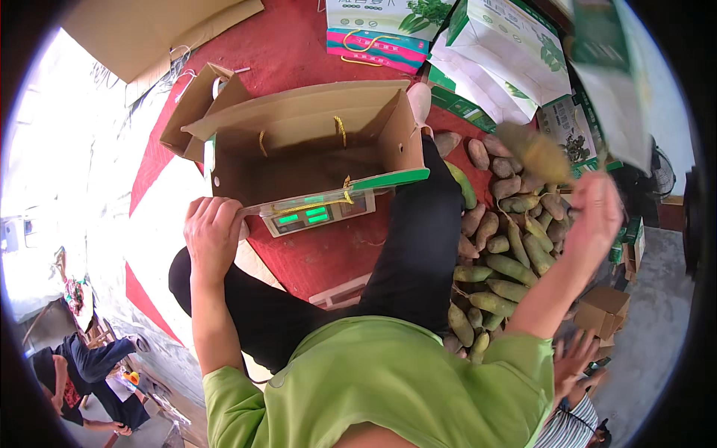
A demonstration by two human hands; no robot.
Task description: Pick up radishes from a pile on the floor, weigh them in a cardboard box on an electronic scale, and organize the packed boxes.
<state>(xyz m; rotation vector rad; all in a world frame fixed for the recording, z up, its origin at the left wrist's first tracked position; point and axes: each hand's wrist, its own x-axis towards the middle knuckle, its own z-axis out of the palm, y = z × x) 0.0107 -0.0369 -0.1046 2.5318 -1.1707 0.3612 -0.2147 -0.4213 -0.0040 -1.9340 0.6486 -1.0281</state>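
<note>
Cardboard carton [299, 112]: open, right of left hand [213, 233], above digital scale [326, 215]
Left hand: clamped on carton's near edge
Right hand [597, 203]: apart, blurred root [547, 160] at fingertips; cannot tell grip
Green radishes [511, 269]: left of right hand

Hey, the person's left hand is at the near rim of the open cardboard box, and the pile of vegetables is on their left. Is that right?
Not quite: the head view shows the pile of vegetables on their right. The left hand is at the near rim of the open cardboard box.
</note>
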